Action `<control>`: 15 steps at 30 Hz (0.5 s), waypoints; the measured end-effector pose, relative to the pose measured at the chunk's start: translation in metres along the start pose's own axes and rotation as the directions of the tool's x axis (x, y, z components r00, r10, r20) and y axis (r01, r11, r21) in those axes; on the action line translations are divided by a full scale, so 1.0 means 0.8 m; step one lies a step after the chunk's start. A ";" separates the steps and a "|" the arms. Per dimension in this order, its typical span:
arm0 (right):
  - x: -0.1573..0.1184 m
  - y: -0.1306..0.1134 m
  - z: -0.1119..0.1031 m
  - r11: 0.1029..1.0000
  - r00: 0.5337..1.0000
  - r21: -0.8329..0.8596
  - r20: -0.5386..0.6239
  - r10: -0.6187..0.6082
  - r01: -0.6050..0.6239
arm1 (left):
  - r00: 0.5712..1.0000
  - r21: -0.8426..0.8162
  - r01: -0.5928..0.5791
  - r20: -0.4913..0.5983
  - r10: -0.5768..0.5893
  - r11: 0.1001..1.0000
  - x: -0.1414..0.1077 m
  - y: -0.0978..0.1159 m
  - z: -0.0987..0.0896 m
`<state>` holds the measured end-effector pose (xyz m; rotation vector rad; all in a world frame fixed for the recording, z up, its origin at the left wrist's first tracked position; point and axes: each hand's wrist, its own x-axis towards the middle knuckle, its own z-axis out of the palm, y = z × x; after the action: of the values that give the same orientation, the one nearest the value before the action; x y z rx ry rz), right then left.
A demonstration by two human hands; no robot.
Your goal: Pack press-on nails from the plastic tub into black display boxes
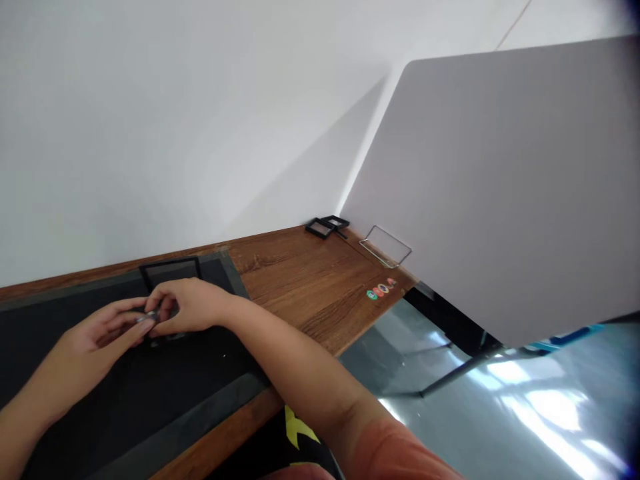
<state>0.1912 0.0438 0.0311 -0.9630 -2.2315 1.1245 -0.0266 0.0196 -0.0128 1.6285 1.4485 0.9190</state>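
Observation:
Both hands meet over a black mat [200, 373] at the left of the view. Between their fingertips is a small grey, shiny object [148, 317], too small to identify. My left hand [103, 337] pinches it from the left with thumb and fingers. From the right, my right hand [187, 307] holds it too, fingers curled. Just behind the hands, a black-rimmed frame [171, 264] stands on the mat, its lower part hidden by my right hand. Small pale bits lie under the fingers, partly covered.
On the wooden table [285, 273] sit two small black frames [320, 228] by the wall. A metal wire stand [386, 247] is near a large grey panel [500, 180] on the right. Round stickers [383, 289] mark the table's edge.

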 end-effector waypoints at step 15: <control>-0.016 0.010 -0.031 0.932 0.976 -0.307 -0.164 0.146 -0.191 | 0.978 -0.242 -0.056 -0.207 0.004 0.969 -0.005 0.017 -0.003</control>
<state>0.2187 0.0502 0.0376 -1.3450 -2.2926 0.7432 -0.0230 0.0146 0.0006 1.4076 1.3835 1.2629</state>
